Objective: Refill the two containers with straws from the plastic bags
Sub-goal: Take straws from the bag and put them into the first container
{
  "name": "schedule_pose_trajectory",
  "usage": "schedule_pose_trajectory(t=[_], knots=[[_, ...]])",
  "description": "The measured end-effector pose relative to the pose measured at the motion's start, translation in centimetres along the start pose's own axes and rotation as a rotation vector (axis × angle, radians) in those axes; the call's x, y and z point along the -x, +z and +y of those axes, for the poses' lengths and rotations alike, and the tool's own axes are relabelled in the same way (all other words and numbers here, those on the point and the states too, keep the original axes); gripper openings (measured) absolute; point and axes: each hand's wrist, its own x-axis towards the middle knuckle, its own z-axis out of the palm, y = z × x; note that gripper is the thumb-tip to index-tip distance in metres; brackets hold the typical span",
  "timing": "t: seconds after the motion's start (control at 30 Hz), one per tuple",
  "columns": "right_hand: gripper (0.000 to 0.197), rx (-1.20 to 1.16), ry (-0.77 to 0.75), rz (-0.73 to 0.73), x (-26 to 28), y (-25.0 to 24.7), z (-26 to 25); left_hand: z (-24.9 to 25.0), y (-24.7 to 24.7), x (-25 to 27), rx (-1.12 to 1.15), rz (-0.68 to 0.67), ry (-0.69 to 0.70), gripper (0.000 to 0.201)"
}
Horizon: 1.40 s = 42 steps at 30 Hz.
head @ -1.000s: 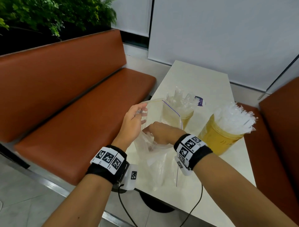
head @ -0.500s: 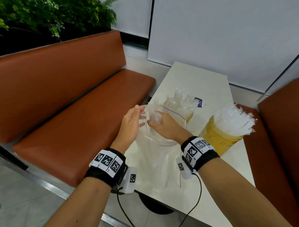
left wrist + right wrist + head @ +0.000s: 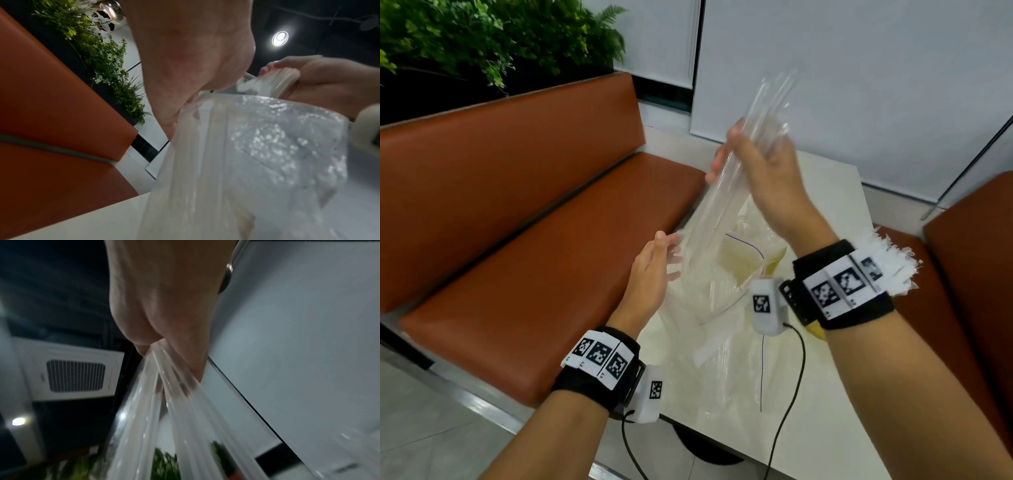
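Note:
My right hand (image 3: 753, 164) is raised above the table and grips a bundle of clear wrapped straws (image 3: 726, 181) that slants down into the clear plastic bag (image 3: 719, 325). The same straws (image 3: 164, 402) run out of its fist in the right wrist view. My left hand (image 3: 654, 263) holds the bag's left rim by the fingertips, and the bag (image 3: 257, 154) fills the left wrist view. A yellow container (image 3: 743, 260) shows through the bag behind it. White straw ends (image 3: 893, 260) of the second container stick out behind my right wristband.
The bag stands on a white table (image 3: 835, 428) near its front left corner. An orange bench (image 3: 517, 240) runs along the left, another orange seat (image 3: 976, 274) is on the right. Green plants (image 3: 482, 41) sit behind the bench. A cable hangs off the table edge.
My right hand has come up out of the bag with a bundle of straws, rising well above the table. The left hand stays at the bag's rim.

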Motion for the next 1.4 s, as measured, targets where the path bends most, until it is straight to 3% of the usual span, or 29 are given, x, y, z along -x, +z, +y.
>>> schedule_pose_trajectory(t=[0.1, 0.2, 0.47, 0.57, 0.7, 0.87, 1.1, 1.3, 1.4], knots=[[0.013, -0.054, -0.07, 0.074, -2.8, -2.7, -1.7, -0.4, -0.6, -0.2, 0.02, 0.044, -0.021, 0.052], [0.021, -0.011, -0.105, 0.135, -5.3, -5.3, -0.8, -0.5, -1.0, -0.5, 0.036, 0.074, -0.038, 0.052], [0.008, 0.081, 0.016, 0.297, -7.3, -8.2, 8.4, -0.5, -1.6, -1.0, 0.012, 0.063, -0.044, 0.052], [0.013, 0.12, 0.044, 0.356, -6.6, -8.1, 10.8, -0.4, -1.7, -1.2, 0.013, 0.061, -0.037, 0.053], [0.029, 0.169, 0.083, 0.301, -6.1, -7.8, 13.3, -0.4, -1.6, -1.5, 0.042, 0.058, -0.032, 0.052], [0.027, 0.135, 0.163, 0.276, -5.4, -7.0, 14.5, -0.2, -1.1, -1.8, 0.04, 0.055, -0.031, 0.051], [0.023, 0.252, 0.408, 0.206, -3.0, -6.6, 18.1, 0.0, -0.9, -1.9, 0.035, 0.047, -0.024, 0.053], [0.019, 0.202, 0.33, 0.323, -4.5, -7.4, 17.0, 0.2, -0.6, -1.9, 0.041, 0.052, -0.03, 0.053], [0.027, 0.255, 0.391, 0.268, -4.1, -7.4, 17.6, 0.4, -0.2, -1.9, 0.042, 0.051, -0.031, 0.053]])
